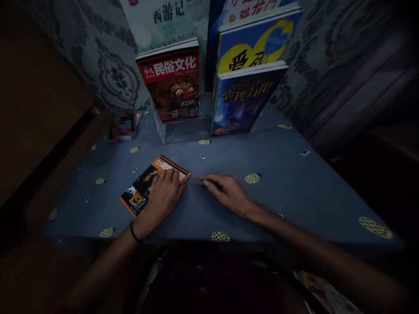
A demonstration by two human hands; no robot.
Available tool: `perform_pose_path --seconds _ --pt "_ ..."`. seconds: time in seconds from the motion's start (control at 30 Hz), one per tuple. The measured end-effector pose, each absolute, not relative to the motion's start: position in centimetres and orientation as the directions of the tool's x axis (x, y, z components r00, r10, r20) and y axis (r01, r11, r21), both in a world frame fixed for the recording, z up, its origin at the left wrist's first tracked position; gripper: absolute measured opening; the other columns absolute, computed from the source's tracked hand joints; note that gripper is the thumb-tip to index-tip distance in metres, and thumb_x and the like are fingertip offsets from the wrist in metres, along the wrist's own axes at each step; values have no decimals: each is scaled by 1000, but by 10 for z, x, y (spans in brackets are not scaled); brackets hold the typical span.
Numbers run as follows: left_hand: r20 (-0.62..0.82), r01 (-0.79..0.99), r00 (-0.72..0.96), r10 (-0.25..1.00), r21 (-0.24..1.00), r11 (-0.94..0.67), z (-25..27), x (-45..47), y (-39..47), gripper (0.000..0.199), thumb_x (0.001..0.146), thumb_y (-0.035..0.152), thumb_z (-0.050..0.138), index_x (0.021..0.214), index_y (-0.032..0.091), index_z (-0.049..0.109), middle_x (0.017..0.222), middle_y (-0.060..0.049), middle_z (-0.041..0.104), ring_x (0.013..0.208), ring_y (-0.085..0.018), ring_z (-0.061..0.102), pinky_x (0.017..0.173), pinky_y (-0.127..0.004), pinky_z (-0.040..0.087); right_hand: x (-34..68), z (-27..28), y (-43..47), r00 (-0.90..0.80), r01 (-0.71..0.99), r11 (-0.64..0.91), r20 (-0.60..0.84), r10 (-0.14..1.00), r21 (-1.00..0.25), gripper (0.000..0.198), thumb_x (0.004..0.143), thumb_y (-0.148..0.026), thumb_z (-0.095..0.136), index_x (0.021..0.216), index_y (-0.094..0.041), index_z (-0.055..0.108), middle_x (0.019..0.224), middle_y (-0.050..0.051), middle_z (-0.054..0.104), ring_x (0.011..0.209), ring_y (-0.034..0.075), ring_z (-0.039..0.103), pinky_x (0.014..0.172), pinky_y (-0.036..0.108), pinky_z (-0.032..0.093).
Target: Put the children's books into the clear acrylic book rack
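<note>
Left hand (163,192) flat, fingers spread on an orange book (149,185), right hand (227,192) open on the blue table (294,187), clear stand (178,131) holding upright books (173,83).

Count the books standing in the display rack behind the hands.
5. Red mask-cover book front left, pale book behind it; dark blue book front right, yellow-and-blue book behind that, and another topmost, mostly cropped. More may be hidden behind.

A dim reading corner in a home: patterned damask wallpaper (108,65) backs a table under a blue dotted tablecloth (294,183), where children's books (173,83) stand displayed in a clear acrylic rack (162,128).
</note>
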State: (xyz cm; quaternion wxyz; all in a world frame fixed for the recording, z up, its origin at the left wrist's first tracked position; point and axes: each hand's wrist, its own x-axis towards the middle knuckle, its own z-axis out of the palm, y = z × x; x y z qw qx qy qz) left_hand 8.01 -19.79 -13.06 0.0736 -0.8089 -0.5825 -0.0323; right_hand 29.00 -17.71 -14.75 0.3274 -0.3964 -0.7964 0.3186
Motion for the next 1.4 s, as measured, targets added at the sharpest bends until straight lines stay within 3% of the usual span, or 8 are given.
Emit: perform_pose_path --seconds 0.23,0.5,0.67,0.8,0.97,1.07,1.23,1.4 --pt "137 951 309 941 -66 -303 -120 75 -192 24 100 23 42 97 17 65 91 -9 73 85 -22 68 75 -33 52 289 -148 -166 -408 382 460 300 862 -802 31 96 -23 47 119 -24 69 106 4 78 91 21 74 79 38 60" --pt "134 940 340 931 -15 -342 -115 70 -191 27 99 20 40 99 17 67 93 -9 74 85 -22 69 78 -34 53 286 -148 -160 -391 349 464 323 862 -814 33 97 -22 47 122 -24 67 107 5 77 96 21 73 84 40 60" --pt "185 934 358 915 -65 -352 -120 74 -197 24 100 26 44 101 18 67 104 -8 74 92 -22 67 75 -32 54 281 -149 -159 -441 330 543 382 812 -772 38 99 -21 42 131 -27 60 110 5 75 105 22 69 93 46 56" --pt "203 934 358 912 -101 -344 -129 73 -203 20 97 27 51 107 18 66 118 -10 70 102 -24 64 70 -31 55 272 -153 -155 -532 349 637 414 739 -688 40 100 -19 38 135 -27 55 116 7 70 110 22 64 95 46 54" --pt "192 938 345 919 -70 -338 -136 73 -207 26 98 30 52 116 16 64 127 -11 67 111 -28 62 78 -37 58 263 -165 -149 -610 553 705 360 706 -445 31 100 -21 38 119 -22 63 95 9 69 89 23 64 85 44 52" --pt "220 933 356 908 -29 -359 -136 69 -204 26 98 31 52 115 17 65 126 -11 67 112 -27 63 82 -37 58 263 -166 -151 -612 602 705 350 709 -376 30 100 -21 37 111 -21 65 94 9 70 90 24 64 86 43 50" --pt "255 907 350 901 146 -394 -133 19 -198 25 101 26 46 109 20 69 120 -7 71 107 -22 66 92 -37 57 263 -166 -162 -652 578 738 348 674 -348 32 98 -19 40 121 -17 61 107 14 72 102 27 65 91 46 50" --pt "284 945 233 930 160 -286 -136 -42 -221 32 102 33 43 119 18 66 125 -11 68 112 -25 66 93 -42 58 240 -172 -157 -713 554 762 282 642 -336 44 99 -26 42 141 -18 47 140 17 59 130 30 54 103 52 47"
